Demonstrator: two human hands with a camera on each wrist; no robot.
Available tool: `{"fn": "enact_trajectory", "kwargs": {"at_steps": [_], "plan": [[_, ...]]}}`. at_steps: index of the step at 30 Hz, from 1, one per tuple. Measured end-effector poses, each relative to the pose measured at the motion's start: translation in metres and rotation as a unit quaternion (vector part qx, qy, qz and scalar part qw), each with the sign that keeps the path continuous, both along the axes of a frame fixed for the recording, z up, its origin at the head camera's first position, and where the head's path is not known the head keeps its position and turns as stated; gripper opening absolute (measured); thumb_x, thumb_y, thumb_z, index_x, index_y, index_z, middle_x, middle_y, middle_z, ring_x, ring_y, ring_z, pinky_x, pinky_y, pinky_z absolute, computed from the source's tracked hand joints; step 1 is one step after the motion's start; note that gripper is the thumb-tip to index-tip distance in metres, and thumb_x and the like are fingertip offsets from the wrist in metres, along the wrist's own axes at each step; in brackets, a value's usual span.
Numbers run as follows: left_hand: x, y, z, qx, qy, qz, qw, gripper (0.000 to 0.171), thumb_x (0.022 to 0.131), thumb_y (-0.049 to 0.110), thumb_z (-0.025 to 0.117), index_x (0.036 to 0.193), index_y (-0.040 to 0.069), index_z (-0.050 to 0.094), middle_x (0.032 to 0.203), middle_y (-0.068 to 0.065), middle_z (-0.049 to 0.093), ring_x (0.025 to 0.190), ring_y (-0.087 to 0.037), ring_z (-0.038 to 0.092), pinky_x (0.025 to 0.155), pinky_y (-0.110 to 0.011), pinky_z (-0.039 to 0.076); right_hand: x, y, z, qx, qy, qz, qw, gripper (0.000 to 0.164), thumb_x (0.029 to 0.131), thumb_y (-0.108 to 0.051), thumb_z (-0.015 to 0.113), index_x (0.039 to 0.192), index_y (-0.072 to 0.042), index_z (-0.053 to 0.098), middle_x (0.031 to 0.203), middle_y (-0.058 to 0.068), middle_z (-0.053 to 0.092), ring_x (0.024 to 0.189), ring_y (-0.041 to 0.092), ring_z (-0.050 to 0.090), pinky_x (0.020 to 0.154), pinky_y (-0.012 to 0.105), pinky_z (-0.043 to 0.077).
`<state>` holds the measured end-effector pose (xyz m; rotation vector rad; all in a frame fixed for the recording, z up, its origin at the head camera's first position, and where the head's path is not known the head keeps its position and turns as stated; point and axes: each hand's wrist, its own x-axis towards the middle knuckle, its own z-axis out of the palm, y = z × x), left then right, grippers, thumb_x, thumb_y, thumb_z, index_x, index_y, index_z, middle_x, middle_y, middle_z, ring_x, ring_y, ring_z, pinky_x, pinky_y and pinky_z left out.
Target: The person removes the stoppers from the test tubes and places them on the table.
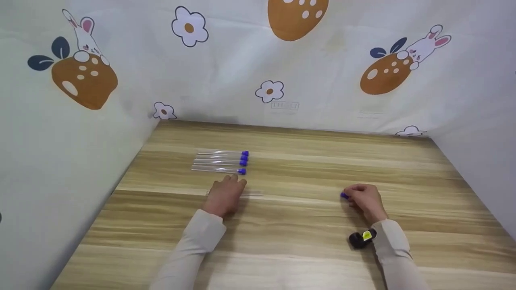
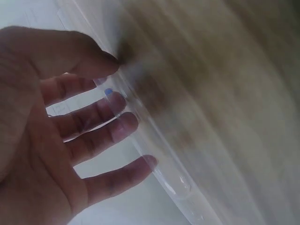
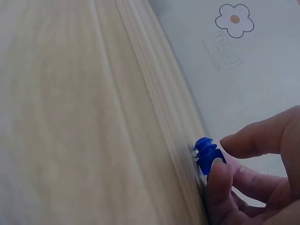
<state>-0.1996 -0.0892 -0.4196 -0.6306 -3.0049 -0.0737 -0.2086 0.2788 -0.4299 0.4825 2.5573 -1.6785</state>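
Note:
On the table a clear uncapped test tube [image 1: 253, 193] lies crosswise under my left hand [image 1: 226, 195]. In the left wrist view the tube [image 2: 161, 164] passes between the thumb and the fingers, and the fingertips show through it. My right hand [image 1: 366, 200], farther right, pinches a small blue ribbed cap [image 3: 209, 157] between thumb and fingers, low at the tabletop. The index finger stands slightly off the cap. Beyond the left hand several clear tubes [image 1: 215, 162] with blue caps [image 1: 243, 163] lie side by side, caps to the right.
The wooden tabletop [image 1: 298, 241] ends against a printed cloth wall [image 1: 225, 80] at the back and sides. A small black device [image 1: 361, 238] with a yellow label sits at the right wrist.

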Motion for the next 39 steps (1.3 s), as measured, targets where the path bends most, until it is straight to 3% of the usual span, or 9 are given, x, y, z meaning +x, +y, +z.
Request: {"fn": "enact_trajectory", "kwargs": {"at_steps": [8, 15, 18, 24, 28, 33, 39], "plan": [[-0.003, 0.000, 0.005, -0.022, -0.027, 0.008, 0.9994, 0.043, 0.075, 0.006, 0.067, 0.116, 0.006, 0.057, 0.111, -0.017, 0.059, 0.100, -0.034, 0.057, 0.079, -0.051, 0.049, 0.002, 0.001, 0.001, -0.008, 0.000, -0.008, 1.000, 0.028, 0.087, -0.013, 0.061, 0.105, 0.008, 0.062, 0.071, -0.004, 0.060, 0.058, 0.006, 0.054, 0.053, 0.020, 0.049], [-0.004, -0.003, 0.006, -0.013, -0.051, 0.009, 0.9986, 0.049, 0.077, 0.021, 0.066, 0.123, 0.005, 0.054, 0.116, -0.018, 0.058, 0.106, -0.036, 0.056, 0.086, -0.053, 0.045, 0.002, 0.000, 0.003, -0.018, 0.006, -0.032, 0.999, 0.025, 0.089, -0.018, 0.061, 0.103, 0.003, 0.060, 0.066, -0.005, 0.055, 0.053, 0.006, 0.050, 0.050, 0.021, 0.046], [-0.004, -0.005, 0.007, 0.000, -0.058, 0.011, 0.9982, 0.051, 0.076, 0.025, 0.065, 0.121, 0.005, 0.054, 0.116, -0.019, 0.059, 0.105, -0.036, 0.056, 0.086, -0.054, 0.044, 0.001, -0.003, 0.006, 0.005, 0.009, -0.039, 0.999, 0.025, 0.089, -0.022, 0.062, 0.101, 0.000, 0.060, 0.065, -0.005, 0.054, 0.052, 0.007, 0.049, 0.049, 0.022, 0.043], [-0.005, -0.009, 0.013, 0.039, -0.076, 0.015, 0.9962, 0.062, 0.075, 0.037, 0.064, 0.128, 0.008, 0.052, 0.126, -0.018, 0.056, 0.115, -0.036, 0.053, 0.093, -0.058, 0.040, -0.002, -0.007, 0.009, 0.099, 0.038, -0.053, 0.993, 0.031, 0.087, -0.028, 0.062, 0.103, -0.002, 0.062, 0.087, 0.000, 0.060, 0.076, 0.010, 0.050, 0.064, 0.020, 0.041], [-0.006, -0.012, 0.018, 0.054, -0.082, 0.016, 0.9950, 0.071, 0.081, 0.052, 0.062, 0.136, 0.010, 0.047, 0.134, -0.018, 0.052, 0.122, -0.037, 0.050, 0.099, -0.059, 0.037, -0.003, -0.009, 0.008, 0.103, 0.039, -0.057, 0.992, 0.032, 0.087, -0.028, 0.062, 0.104, -0.001, 0.061, 0.094, 0.004, 0.060, 0.082, 0.012, 0.049, 0.069, 0.022, 0.040], [-0.009, -0.016, 0.023, 0.055, -0.049, 0.012, 0.9972, 0.069, 0.086, 0.058, 0.054, 0.133, 0.008, 0.048, 0.132, -0.019, 0.052, 0.122, -0.037, 0.049, 0.099, -0.058, 0.038, -0.002, -0.013, 0.009, 0.105, 0.063, -0.066, 0.990, 0.030, 0.087, -0.026, 0.063, 0.103, 0.000, 0.062, 0.094, 0.005, 0.058, 0.080, 0.011, 0.048, 0.069, 0.022, 0.039], [-0.018, -0.017, 0.021, 0.043, 0.033, 0.012, 0.9985, 0.051, 0.093, 0.041, 0.053, 0.128, 0.005, 0.052, 0.124, -0.016, 0.055, 0.115, -0.033, 0.053, 0.095, -0.055, 0.042, -0.003, -0.025, 0.017, 0.108, 0.117, -0.072, 0.985, 0.026, 0.088, -0.021, 0.061, 0.103, 0.000, 0.062, 0.105, 0.012, 0.056, 0.085, 0.016, 0.047, 0.073, 0.026, 0.038]]}}
